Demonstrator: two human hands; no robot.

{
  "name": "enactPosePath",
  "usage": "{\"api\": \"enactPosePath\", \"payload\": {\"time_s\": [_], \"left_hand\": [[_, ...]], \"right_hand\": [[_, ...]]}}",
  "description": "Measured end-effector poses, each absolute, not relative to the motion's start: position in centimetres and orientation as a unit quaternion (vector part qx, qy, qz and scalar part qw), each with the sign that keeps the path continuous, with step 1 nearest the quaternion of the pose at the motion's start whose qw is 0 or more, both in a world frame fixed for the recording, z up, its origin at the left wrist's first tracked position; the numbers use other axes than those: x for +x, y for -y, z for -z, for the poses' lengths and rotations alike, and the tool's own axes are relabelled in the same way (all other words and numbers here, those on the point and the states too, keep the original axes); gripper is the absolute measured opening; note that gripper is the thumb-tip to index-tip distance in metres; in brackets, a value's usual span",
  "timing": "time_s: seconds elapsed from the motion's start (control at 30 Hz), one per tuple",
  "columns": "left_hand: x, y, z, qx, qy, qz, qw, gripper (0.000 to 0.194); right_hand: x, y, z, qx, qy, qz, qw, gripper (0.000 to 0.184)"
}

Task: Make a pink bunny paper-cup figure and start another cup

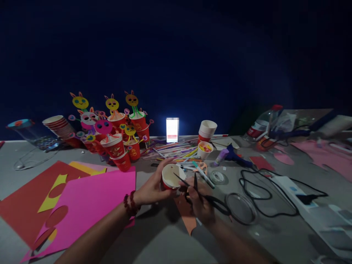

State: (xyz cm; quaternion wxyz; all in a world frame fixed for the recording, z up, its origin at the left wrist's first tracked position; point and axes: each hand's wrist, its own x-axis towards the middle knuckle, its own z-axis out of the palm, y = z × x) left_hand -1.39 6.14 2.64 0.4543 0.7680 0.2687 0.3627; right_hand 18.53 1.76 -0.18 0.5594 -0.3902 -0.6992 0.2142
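My left hand (150,190), with a dark red bead bracelet at the wrist, is wrapped around a red paper cup (172,176) above the near middle of the table. The cup's pale round end faces up toward me, with a small dark spot near its far edge. My right hand (202,203) grips black-handled scissors (217,202). Their blades are apart, and one tip reaches over the cup's pale end; whether it touches is unclear. Beneath the hands lies a strip of orange paper (185,216).
Pink paper (101,198) and red paper (24,205) lie at left. Behind them stand decorated cups (112,146) with bunny heads. Straws (176,149), stacked cups (207,128), a glue stick (221,157), clear tape (218,177) and a black cable (271,212) spread across the middle and right.
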Motion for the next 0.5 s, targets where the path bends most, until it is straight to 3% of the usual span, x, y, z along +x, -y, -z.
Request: {"api": "enactPosePath", "payload": {"time_s": [0.2, 0.37, 0.5], "left_hand": [[-1.5, -6.1, -3.2, 0.782, -0.296, -0.385, 0.391, 0.08], [-2.6, -5.5, -2.6, 0.788, -0.239, -0.388, 0.414, 0.076], [-3.6, -4.4, -1.9, 0.795, -0.181, -0.393, 0.425, 0.073]], "right_hand": [[19.0, -1.1, -0.9, -0.33, 0.763, -0.149, 0.536, 0.034], [19.5, -0.8, -1.4, -0.248, 0.79, -0.156, 0.539, 0.038], [19.5, -0.7, -0.4, -0.319, 0.724, -0.217, 0.572, 0.043]]}}
